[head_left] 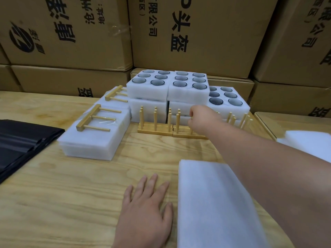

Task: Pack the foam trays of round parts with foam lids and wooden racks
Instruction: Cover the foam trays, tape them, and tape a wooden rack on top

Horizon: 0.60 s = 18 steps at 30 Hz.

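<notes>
The right hand (200, 120) reaches among the upright wooden racks (155, 128), fingers curled; whether it grips one I cannot tell. Behind the racks stand foam trays (188, 90) of round parts. Before them, the left hand (146, 210) rests flat, fingers straight, on the desk (71, 194) beside a foam lid (215, 203).

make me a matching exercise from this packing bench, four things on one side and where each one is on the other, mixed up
Things:
1. left hand
2. right hand
3. black plastic sheets
4. foam lid

Places:
A. at the table's left edge
B. flat on the bare table, near edge
C. on the table right of the flat hand
D. reaching among the upright wooden racks

Pairs: 1-B, 2-D, 3-A, 4-C
</notes>
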{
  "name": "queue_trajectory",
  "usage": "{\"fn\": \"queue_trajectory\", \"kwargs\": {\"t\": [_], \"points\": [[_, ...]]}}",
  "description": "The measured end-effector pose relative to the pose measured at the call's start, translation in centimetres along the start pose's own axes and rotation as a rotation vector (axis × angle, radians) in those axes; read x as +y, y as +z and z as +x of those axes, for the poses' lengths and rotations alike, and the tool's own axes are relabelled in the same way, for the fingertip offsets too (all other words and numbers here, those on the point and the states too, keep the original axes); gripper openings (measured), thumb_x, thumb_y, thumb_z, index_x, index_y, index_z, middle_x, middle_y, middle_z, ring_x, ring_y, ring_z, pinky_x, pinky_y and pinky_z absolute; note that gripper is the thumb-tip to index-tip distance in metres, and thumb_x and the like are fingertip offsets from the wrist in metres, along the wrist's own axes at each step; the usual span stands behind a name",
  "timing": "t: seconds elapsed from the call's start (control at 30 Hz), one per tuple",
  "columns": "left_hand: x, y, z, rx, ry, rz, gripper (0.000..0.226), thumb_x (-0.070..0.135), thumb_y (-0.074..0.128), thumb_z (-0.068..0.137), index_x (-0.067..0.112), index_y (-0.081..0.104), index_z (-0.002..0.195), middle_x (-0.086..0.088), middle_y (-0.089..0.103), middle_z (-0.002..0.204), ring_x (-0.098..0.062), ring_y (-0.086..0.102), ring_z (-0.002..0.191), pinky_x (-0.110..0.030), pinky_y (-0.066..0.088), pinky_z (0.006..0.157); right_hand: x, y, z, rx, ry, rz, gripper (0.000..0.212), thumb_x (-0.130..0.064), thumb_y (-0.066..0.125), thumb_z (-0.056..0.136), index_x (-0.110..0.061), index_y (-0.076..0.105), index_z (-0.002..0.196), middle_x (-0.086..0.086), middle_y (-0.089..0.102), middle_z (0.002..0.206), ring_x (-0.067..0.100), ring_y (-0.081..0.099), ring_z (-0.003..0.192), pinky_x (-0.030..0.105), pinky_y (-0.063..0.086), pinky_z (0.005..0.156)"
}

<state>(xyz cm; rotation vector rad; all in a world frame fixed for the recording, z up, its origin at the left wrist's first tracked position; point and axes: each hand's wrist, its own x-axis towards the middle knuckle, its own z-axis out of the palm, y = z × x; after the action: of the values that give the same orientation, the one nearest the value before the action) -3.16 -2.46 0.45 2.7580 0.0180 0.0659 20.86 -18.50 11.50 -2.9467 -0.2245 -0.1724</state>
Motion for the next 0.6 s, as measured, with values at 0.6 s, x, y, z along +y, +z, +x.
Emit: {"fn": "queue_trajectory", "kwargs": {"t": [0.6], "points": [[-0.1, -0.1, 0.0, 0.006, 0.01, -0.017, 0.071, 0.066, 0.015, 0.085, 0.057, 0.009, 0.155, 0.026, -0.007, 0.167, -0.003, -0.012, 0.154, -0.039, -0.011, 0.123, 0.2, -1.7, -1.5, -0.08, -0.211, -0.379, 0.032, -0.008, 0.053, 0.089, -0.025, 0.066, 0.112, 0.0, 0.064, 0.105, 0.027, 0.059, 0.092, 0.033, 0.044, 0.072]]}}
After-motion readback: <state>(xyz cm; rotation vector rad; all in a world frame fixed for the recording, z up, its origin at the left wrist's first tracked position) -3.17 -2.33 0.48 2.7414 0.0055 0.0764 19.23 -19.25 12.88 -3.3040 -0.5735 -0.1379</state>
